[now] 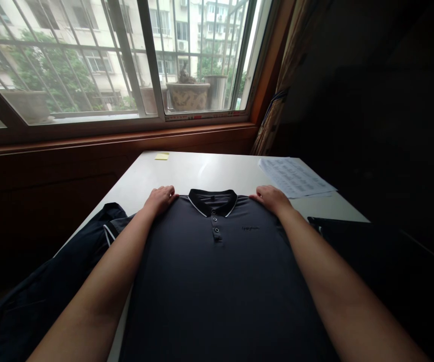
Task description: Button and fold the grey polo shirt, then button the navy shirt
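A dark polo shirt (217,271) lies face up on the white table (202,171), its collar pointing away from me and its buttons done up. My left hand (159,198) rests on the shirt's left shoulder, fingers curled at the seam. On the right shoulder sits my right hand (272,197), fingers bent over the edge in the same way. Whether either hand pinches the fabric or only presses on it cannot be made out. One sleeve with a white trim (109,229) sticks out to the left.
Another dark garment (32,296) hangs off the table's left edge. Printed paper sheets (294,176) lie at the far right, a yellow sticky note (161,156) at the far edge. A dark flat object (352,241) sits on the right. A window and curtain (281,100) stand behind.
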`<state>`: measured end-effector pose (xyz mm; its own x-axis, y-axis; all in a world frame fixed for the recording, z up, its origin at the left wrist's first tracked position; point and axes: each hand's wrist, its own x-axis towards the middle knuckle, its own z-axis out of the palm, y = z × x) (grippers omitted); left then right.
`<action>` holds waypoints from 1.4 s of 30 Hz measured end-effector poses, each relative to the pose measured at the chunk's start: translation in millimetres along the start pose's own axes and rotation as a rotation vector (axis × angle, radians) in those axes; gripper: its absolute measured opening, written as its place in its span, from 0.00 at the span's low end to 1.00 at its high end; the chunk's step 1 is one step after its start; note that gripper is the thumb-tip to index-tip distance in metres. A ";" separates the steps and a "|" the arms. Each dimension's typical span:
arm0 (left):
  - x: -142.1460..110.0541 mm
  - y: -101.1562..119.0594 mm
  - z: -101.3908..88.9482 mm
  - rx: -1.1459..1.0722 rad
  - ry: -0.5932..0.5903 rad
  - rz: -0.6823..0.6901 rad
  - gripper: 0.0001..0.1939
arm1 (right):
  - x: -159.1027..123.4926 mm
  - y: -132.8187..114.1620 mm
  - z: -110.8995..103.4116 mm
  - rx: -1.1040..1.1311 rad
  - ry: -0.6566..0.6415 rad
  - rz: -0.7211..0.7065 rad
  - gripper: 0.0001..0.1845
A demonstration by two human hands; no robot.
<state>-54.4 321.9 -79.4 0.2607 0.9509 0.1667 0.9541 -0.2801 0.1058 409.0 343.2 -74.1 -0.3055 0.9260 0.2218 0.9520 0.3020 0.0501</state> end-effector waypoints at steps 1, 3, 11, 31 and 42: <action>-0.2 0.3 -0.1 0.004 0.005 0.006 0.17 | -2.6 -3.8 -3.2 -0.001 0.023 -0.008 0.16; -0.7 1.7 -1.1 0.015 0.019 0.024 0.16 | -7.6 -14.3 -10.2 0.004 0.062 -0.029 0.14; -10.3 27.4 -17.7 0.051 0.083 0.134 0.11 | -28.0 -85.4 -15.3 0.124 0.044 -0.135 0.17; -69.5 87.1 2.9 0.047 0.083 -0.140 0.29 | -58.4 -99.7 -1.4 0.172 -0.016 0.131 0.31; -68.0 90.8 0.1 0.050 0.075 -0.123 0.27 | -55.6 -99.2 -3.4 0.157 0.043 0.147 0.28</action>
<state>14.5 231.7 -81.2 0.1314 0.9646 0.2287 0.9848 -0.1534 0.0815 331.7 261.0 -88.1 -0.1591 0.9533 0.2566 0.9704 0.1988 -0.1372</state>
